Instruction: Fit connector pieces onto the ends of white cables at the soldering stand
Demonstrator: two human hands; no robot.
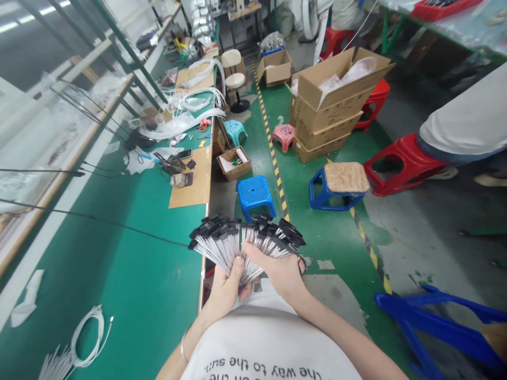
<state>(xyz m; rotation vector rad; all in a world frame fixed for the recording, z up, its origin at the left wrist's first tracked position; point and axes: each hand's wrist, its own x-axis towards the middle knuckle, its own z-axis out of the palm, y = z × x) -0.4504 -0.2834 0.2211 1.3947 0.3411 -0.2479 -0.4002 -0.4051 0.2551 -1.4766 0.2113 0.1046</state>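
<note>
Your left hand (226,287) and right hand (283,274) grasp a fanned bundle of thin white cables with black ends (222,248) by the right edge of the green counter (154,274); gathering looks done, what remains doesn't show.

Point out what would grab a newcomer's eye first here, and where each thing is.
First comes the fanned bundle of white cables with black ends, held in the left hand and right hand at the lower middle of the view. Next is the stack of cardboard boxes on the floor, upper right of centre, then the bright blue stool just beyond the bundle.
</note>
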